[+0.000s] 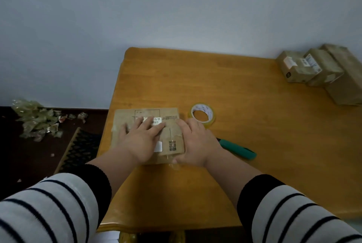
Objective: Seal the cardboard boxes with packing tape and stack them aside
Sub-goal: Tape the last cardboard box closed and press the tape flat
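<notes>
A box (148, 135) at the table's (244, 117) left edge is pressed flat by the left hand (140, 141) and apparently gripped by the right hand (195, 143); uneven smoothing could wrinkle the tape.

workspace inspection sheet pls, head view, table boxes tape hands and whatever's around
surface: wooden table, box near its left edge
job's things: box lying flat; tape roll beside it on the right; stacked boxes at far right corner
clutter: green cutter right of the box
grippers: left hand flat on box top; right hand at box's right edge, grip unclear
cables: nothing seen
surroundings: pale wall; tape scraps on dark floor at left
</notes>
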Tool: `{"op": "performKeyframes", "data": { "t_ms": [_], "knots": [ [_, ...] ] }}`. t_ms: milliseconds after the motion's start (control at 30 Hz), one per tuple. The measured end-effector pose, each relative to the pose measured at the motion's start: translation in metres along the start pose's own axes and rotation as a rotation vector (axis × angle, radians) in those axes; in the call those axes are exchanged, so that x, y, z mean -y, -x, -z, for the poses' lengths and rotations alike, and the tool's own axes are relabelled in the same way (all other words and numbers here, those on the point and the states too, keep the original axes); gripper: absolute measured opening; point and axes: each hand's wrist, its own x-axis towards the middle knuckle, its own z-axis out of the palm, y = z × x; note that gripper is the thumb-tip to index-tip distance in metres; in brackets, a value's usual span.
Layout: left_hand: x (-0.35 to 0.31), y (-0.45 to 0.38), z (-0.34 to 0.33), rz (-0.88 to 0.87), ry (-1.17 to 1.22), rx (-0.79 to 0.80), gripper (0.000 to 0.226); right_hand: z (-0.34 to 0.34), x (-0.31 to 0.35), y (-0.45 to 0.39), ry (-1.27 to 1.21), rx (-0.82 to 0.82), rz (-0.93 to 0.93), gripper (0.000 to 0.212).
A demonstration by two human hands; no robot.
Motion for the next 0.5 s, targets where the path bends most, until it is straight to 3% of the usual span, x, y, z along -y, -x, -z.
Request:
{"op": "performKeyframes", "data": {
  "t_ms": [100,267,433,500],
  "knots": [
    [0.001,-0.001,-0.003,-0.012,-0.017,0.006,0.049,-0.01,-0.003,-0.001,0.072,-0.074,0.101,0.116],
    [0.002,0.0,-0.008,-0.024,-0.036,0.024,0.06,-0.022,0.01,-0.01,0.122,-0.065,0.18,0.102],
    [-0.001,0.005,-0.011,-0.001,-0.09,0.066,0.119,-0.029,0.011,-0.008,0.149,-0.106,0.198,0.091],
    [-0.01,0.007,-0.017,0.036,-0.105,0.041,0.13,-0.03,0.009,-0.008,0.099,-0.075,0.192,0.095]
  ]
}}
